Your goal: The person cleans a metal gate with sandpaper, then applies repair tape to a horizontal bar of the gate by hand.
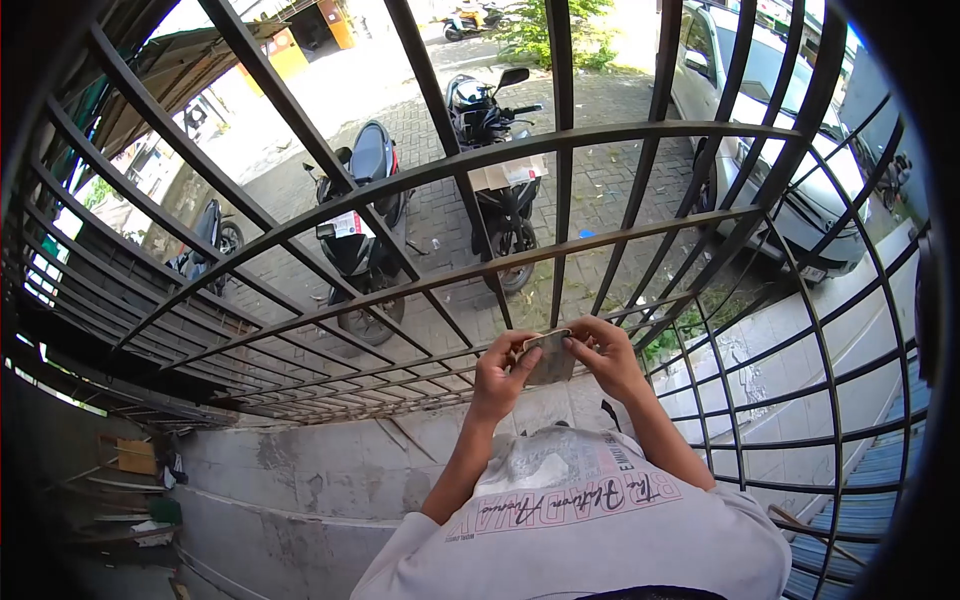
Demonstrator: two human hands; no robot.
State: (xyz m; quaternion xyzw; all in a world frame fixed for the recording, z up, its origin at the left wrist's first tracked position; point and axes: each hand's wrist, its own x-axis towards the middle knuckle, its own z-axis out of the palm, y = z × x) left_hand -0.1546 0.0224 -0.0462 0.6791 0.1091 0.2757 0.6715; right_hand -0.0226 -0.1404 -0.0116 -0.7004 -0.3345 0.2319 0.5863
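Both my hands hold one small flat grey-brown piece (551, 358), like a scrap of sandpaper or cloth, in front of a dark metal window grille (560, 140). My left hand (500, 372) grips its left edge with fingers curled under it. My right hand (604, 352) pinches its upper right edge. The piece sits close to one of the lower curved bars; whether it touches the bar I cannot tell. Below my arms shows my white printed shirt (580, 510).
The grille bulges outward over a stained concrete ledge (330, 470). Far below on a paved yard stand three parked motorbikes (360, 240) and a silver car (790, 170). Wooden shelves with clutter (135, 480) are at the lower left. A blue corrugated roof (870, 480) lies at the lower right.
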